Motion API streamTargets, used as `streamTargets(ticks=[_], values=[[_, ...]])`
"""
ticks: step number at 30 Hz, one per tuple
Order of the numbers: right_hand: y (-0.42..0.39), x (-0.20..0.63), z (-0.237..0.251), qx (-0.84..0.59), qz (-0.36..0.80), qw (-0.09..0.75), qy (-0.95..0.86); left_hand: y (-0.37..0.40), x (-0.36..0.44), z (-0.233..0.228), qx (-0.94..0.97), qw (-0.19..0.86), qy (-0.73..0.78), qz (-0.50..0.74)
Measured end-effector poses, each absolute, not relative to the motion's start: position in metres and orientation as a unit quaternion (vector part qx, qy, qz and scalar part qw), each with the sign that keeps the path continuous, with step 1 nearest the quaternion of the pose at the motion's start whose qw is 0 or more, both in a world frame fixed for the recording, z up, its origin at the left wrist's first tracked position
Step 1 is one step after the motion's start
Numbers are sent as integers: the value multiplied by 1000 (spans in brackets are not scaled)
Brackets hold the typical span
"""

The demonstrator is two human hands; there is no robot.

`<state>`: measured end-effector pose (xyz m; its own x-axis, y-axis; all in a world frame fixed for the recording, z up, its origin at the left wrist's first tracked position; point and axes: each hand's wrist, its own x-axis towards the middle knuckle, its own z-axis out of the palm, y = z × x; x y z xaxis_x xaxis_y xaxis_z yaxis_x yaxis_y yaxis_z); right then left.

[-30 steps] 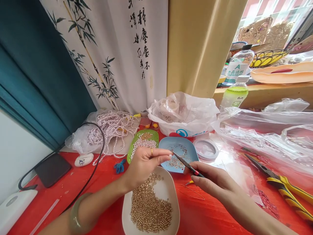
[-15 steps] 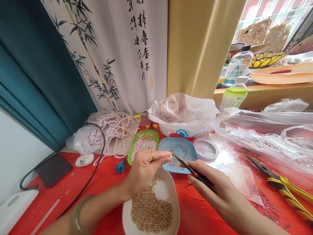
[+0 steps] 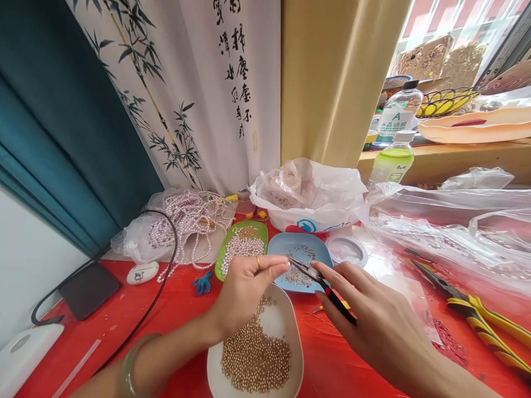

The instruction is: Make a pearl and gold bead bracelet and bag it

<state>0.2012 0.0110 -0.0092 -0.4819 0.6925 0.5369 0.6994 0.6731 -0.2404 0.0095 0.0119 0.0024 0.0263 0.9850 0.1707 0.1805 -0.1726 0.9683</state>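
My left hand (image 3: 249, 290) is closed in a pinch above the white tray (image 3: 296, 354) of gold beads (image 3: 257, 359). What sits between its thumb and forefinger is too small to make out. In my right hand (image 3: 365, 301) is a pair of small pliers (image 3: 327, 290) with black and red handles. Their slim jaws reach to my left fingertips. Just behind lie a blue tray (image 3: 282, 243) with small metal pins and beads, and a green tray (image 3: 265, 232) of pale pink and gold beads.
Larger yellow-and-black pliers (image 3: 473, 309) lie at the right beside red bits (image 3: 450, 345). Bead strings (image 3: 194, 215) are heaped at the back left. A plastic bag (image 3: 307, 204) stands behind the trays. A black cable (image 3: 164, 282) curves across the left, near a phone-like dark slab (image 3: 89, 290).
My right fingers have shifted forward along the pliers and spread, and the handles sit further apart. My left hand keeps its pinch. The view has moved slightly.
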Motion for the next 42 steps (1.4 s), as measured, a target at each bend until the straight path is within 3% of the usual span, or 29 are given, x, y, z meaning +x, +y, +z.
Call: streamTargets(ticks=[4, 7, 10, 16, 28, 34, 38, 42], values=[[8, 200, 4, -421, 428, 335, -726, 21, 8, -1, 523, 482, 480, 513], [7, 195, 5, -370, 651, 313, -584, 25, 9, -4, 488, 515, 464, 530], [6, 192, 2, -329, 745, 314, -489, 25, 10, -6, 477, 535, 457, 527], [3, 192, 4, -293, 818, 292, -399, 21, 12, -5, 491, 537, 465, 505], [4, 194, 8, -306, 824, 279, -386, 19, 10, 3, 521, 492, 490, 497], [10, 198, 5, -297, 787, 277, -464, 16, 9, 7, 551, 464, 488, 492], [13, 204, 4, -348, 681, 265, -587, 15, 8, 8, 567, 453, 491, 482], [10, 207, 5, -413, 448, 306, -731, 13, 8, 10, 564, 451, 501, 477]])
